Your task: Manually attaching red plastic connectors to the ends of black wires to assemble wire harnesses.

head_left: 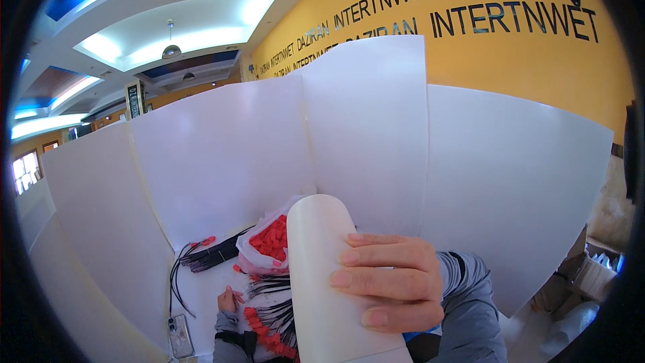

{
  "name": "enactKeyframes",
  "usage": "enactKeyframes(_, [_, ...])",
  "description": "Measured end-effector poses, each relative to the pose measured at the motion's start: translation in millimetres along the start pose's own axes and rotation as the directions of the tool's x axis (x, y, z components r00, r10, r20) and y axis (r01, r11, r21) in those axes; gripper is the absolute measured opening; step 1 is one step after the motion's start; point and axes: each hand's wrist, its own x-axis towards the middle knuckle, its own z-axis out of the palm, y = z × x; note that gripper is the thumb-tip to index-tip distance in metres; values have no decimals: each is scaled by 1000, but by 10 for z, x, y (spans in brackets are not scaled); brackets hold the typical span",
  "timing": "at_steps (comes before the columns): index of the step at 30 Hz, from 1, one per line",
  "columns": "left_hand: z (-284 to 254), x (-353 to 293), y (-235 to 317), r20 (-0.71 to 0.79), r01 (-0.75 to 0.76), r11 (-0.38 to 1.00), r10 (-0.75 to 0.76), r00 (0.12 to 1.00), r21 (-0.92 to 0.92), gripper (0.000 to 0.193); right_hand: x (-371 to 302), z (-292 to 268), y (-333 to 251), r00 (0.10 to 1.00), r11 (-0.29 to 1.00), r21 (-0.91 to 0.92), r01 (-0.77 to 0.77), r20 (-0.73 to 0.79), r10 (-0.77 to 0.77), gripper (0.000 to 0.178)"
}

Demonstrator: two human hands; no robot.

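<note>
My right hand [393, 282] is closed on a smooth, white, rounded object [316, 242] held up close to the view. Its fingers lie across the right side, and the object's far side is hidden. Farther down, at the lower left, my left hand [230, 299] rests near the table surface with its fingers loosely apart and nothing seen in them. Just right of it lie black cables with red connectors [265, 333], partly covered by the white object. Behind them sits a clear plastic bag of small red pieces [271, 238].
A bundle of black cables [218, 254] lies left of the bag. A phone [180, 336] is at the table's lower left. Tall white panels [222, 154] surround the table. At the right, beyond the panel, stands a cardboard box [598, 275] with pale contents.
</note>
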Motion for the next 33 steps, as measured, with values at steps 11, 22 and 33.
enactKeyframes(11, [4,30,-47,2,1,997,-1,1000,-73,56,19,38,18,997,1000,-3,27,-71,-27,22])
enactKeyframes(22, [-12,22,-91,25,30,999,-29,999,-43,56,-237,25,29,1000,998,66,-21,14,20,20])
enactKeyframes(33, [-214,177,-581,22,10,993,-8,1000,-119,53,-687,100,69,880,859,246,-449,289,377,39])
